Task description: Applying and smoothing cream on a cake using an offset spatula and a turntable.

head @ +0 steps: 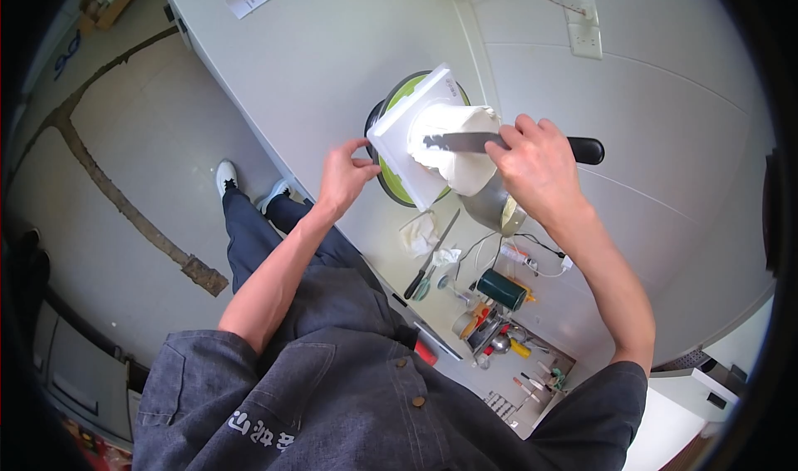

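Observation:
My right hand [536,162] is closed around a spatula with a metal blade [464,142] and a black handle [586,151]. The blade lies against a cake covered in white cream [458,122], and its tip bears some cream. Under the cake is a square white board [399,140], which rests on a round green turntable [394,181] with a dark rim. My left hand [349,175] is at the turntable's left edge, thumb and fingers apart near the board's corner; whether the fingertips touch the rim is unclear. A metal bowl [492,209] with cream inside stands beside the cake, partly hidden.
On the counter [299,65] lie a long serrated knife [436,253], scissors [422,287], crumpled tissue [419,234], cables and a dark green cylinder [500,289]. A rack of small tools [489,334] stands nearer my body. A wall socket [581,25] is at the upper right.

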The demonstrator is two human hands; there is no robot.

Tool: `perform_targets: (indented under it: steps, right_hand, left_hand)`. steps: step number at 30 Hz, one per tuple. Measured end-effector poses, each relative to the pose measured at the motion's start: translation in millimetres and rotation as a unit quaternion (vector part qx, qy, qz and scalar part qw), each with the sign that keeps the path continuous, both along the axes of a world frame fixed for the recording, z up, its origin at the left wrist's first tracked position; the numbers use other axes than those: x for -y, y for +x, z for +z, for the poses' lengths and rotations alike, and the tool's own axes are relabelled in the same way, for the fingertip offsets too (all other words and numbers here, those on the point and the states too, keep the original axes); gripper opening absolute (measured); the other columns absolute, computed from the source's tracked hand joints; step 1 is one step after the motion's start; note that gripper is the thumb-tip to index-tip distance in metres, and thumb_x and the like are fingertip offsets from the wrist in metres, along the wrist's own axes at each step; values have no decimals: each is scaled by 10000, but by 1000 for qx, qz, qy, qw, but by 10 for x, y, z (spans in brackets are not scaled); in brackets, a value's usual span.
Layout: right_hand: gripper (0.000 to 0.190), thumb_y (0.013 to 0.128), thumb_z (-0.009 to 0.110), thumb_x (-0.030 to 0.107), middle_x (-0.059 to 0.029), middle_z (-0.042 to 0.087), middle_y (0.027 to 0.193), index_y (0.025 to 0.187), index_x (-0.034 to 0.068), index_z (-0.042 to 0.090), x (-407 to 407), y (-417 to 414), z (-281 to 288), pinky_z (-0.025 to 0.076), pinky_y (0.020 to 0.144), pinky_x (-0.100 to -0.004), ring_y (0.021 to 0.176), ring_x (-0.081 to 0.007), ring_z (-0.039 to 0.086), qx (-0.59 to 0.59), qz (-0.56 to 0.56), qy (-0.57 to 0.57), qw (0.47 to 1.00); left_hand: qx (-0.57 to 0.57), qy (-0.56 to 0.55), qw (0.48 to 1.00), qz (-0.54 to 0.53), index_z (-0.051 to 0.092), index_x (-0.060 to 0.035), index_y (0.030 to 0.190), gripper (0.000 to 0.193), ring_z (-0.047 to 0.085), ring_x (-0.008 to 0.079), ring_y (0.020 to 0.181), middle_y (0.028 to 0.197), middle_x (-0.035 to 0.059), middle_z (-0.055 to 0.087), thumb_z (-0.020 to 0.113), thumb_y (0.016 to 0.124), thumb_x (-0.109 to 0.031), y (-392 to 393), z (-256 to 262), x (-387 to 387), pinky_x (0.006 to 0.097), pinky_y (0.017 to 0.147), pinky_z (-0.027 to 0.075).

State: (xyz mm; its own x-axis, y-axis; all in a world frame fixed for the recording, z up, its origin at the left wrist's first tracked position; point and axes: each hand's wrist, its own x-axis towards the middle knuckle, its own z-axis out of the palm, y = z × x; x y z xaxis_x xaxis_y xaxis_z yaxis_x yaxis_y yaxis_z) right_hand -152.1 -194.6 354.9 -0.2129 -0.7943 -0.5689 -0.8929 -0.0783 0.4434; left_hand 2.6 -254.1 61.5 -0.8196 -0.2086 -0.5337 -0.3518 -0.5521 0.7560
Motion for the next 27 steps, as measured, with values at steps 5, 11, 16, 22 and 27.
perform_targets:
  steps: [5,11,16,22,27]
  right_hand:
    - [50,695,714,96,-76,663,727,733,73,691,-4,-50,-21,474,664,-356,830,-231,650,-27,-25,13,999]
    - [31,700,713,91,-79,673,739,709,77,688,32,-129,-64,475,646,-358,828,-234,661,-39,0,-12,999]
    - [68,686,695,92,-56,601,701,736,82,650,-6,21,-33,475,615,-345,783,-221,624,-13,1,19,1000]
    - [85,685,703,108,-60,603,700,749,75,659,-42,264,-16,469,618,-352,786,-220,626,-3,6,41,999]
    - [71,691,711,104,-63,632,710,748,68,686,26,122,13,472,647,-355,810,-222,635,-22,20,-6,1000]
  left_hand:
    - [8,45,998,-32,558,67,1420,643,761,213,876,933,191,785,786,825,-18,102,124,-71,341,781,585]
    - [10,10,996,-83,545,73,1419,665,761,220,885,940,193,786,800,810,-11,106,58,-280,360,815,578]
    - [2,35,999,-29,550,44,1426,665,753,208,857,923,193,783,789,807,-10,81,36,-400,348,799,573]
    - [-11,33,990,137,554,30,1439,658,735,184,818,907,189,786,773,828,-79,-120,26,-57,344,753,575]
    - [3,-67,997,34,598,54,1387,562,743,208,819,946,222,785,739,859,-76,-95,43,-51,341,748,572]
